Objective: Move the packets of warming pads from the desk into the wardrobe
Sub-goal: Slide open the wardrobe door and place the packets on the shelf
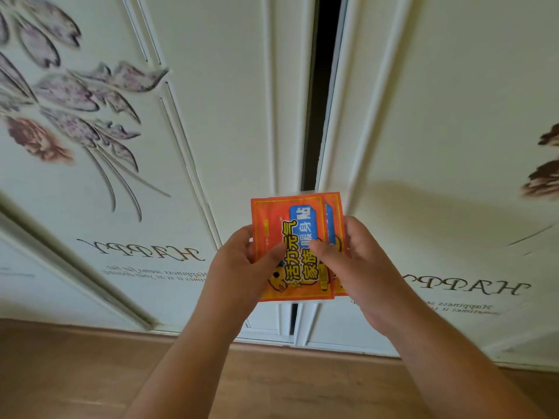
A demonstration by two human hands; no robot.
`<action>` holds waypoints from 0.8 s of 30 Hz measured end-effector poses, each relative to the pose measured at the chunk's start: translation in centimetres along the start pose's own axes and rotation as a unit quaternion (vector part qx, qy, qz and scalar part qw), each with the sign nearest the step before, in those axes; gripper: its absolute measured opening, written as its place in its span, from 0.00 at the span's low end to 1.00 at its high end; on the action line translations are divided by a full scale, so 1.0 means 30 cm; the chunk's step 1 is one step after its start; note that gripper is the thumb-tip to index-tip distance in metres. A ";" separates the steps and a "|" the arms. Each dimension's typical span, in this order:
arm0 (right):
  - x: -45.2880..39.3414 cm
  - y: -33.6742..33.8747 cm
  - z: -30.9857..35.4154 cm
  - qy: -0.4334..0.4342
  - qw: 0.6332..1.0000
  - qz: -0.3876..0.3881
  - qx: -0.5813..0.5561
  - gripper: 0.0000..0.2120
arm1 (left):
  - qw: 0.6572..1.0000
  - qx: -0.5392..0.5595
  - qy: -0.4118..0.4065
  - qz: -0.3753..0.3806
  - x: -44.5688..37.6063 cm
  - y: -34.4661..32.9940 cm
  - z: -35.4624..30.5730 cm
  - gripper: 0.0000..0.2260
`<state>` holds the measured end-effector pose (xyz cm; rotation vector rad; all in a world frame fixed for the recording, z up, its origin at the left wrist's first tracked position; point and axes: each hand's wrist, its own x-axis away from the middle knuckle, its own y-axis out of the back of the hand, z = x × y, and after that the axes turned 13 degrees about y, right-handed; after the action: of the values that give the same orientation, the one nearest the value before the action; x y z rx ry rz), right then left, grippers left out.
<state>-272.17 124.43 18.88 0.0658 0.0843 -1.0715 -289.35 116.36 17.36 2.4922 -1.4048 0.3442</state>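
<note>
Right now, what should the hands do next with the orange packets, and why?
Probably free the right hand to slide the wardrobe door wider: both hands, left hand too, hold the packets, and the dark gap looks too narrow.

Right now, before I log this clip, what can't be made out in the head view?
- Wardrobe interior: only a dark slit between the two doors shows; shelves and contents hidden.
- Packets: two orange edges show; any more are hidden behind the front one.
- Lower print on the front packet: covered by the thumbs of the left hand and right hand.
- Small script under "HAPPY" on the left door: too small to read.
- Desk: out of frame.
</note>
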 end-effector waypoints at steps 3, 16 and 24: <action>0.001 0.004 0.007 0.001 0.999 0.024 0.025 0.11 | 1.000 0.013 -0.005 -0.016 0.009 0.003 0.001 0.13; -0.005 -0.010 0.026 0.026 0.985 0.077 0.149 0.08 | 0.999 0.010 0.009 0.035 0.028 0.026 0.022 0.17; -0.161 0.031 0.161 0.312 0.794 0.043 0.520 0.29 | 0.997 0.047 0.002 -0.055 -0.027 0.138 0.018 0.18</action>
<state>-273.47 128.63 24.19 1.4217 0.0747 -0.8534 -293.28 114.75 17.05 2.6295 -1.2696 0.4016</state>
